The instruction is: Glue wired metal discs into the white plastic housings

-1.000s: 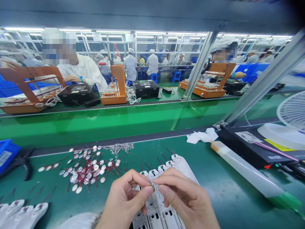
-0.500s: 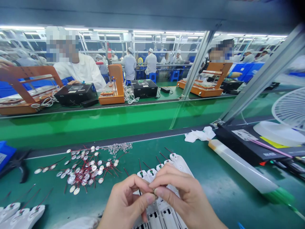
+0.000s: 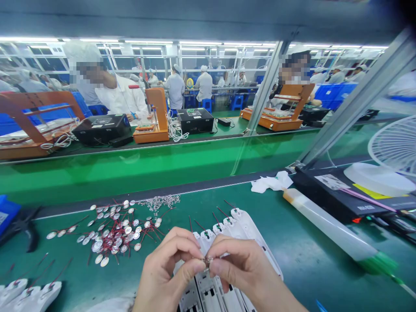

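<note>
My left hand (image 3: pixel 173 268) and my right hand (image 3: pixel 242 268) meet fingertip to fingertip, both pinched on a small metallic piece (image 3: pixel 207 261). It is too small to make out exactly; it looks like a cluster of tiny shiny parts. Beneath them lies a row of white plastic housings (image 3: pixel 256 242), side by side, with red wires and little green boards at their far ends. Left of my hands, a heap of round metal discs with red wires (image 3: pixel 118 234) is spread on the green bench. Behind the heap sits a pile of tiny clear or silvery bits (image 3: pixel 159 203).
More white housings (image 3: pixel 32 297) lie at the lower left, below black-handled pliers (image 3: pixel 24 227) and a blue bin (image 3: pixel 8 212). On the right are a white tube with green bristles (image 3: pixel 331 225), crumpled tissue (image 3: pixel 272 183), a black box (image 3: pixel 325 190) and a fan (image 3: pixel 394 145). Co-workers sit across the bench.
Both hands have shifted slightly left and turned, so the small metallic piece shows more between the fingertips. Across the bench, a co-worker has leaned forward and lowered their head.
</note>
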{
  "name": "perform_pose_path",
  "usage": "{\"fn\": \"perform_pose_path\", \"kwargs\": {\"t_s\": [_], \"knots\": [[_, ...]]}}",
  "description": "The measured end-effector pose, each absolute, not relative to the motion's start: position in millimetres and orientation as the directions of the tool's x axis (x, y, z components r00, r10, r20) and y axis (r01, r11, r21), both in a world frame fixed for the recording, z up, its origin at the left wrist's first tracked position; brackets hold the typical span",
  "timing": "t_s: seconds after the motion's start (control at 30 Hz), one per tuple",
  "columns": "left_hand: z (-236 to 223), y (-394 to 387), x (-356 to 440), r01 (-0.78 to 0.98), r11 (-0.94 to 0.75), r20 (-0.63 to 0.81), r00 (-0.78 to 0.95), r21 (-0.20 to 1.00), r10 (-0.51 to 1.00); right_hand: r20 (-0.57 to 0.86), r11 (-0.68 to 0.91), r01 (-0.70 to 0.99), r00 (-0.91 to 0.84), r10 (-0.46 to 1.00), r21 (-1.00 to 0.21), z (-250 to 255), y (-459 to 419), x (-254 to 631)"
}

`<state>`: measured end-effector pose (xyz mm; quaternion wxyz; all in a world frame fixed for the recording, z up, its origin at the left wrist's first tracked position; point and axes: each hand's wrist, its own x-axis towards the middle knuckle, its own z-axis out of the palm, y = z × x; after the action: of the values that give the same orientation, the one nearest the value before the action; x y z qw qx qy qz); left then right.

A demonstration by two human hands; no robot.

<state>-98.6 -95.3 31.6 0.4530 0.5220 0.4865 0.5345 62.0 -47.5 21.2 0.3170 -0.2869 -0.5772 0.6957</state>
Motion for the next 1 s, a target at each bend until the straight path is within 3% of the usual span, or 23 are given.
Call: {"fn": "perform_pose_path", "kwargs": {"t_s": [0.33, 0.6, 0.87, 1.0], "knots": [[35, -92, -94, 0.106, -0.21, 0.221, -0.102, 0.972, 0.97, 0.089, 0.021, -0.119, -0.601, 0.794, -0.993, 17, -57, 67], [31, -95, -93, 0.094, -0.161, 0.167, -0.055, 0.982, 0.985, 0.313, 0.336, -0.044, -0.492, 0.812, -0.941, 27, -52, 70], [34, -96, -93, 0.07, -0.149, 0.152, -0.04, 0.986, 0.988, 0.194, 0.258, 0.045, -0.539, 0.82, -0.965, 36, -47, 70], [32, -96, -95, 0.049, -0.106, 0.106, 0.005, 0.993, 0.994, 0.154, 0.185, 0.001, -0.558, 0.815, -0.983, 35, -43, 70]]}}
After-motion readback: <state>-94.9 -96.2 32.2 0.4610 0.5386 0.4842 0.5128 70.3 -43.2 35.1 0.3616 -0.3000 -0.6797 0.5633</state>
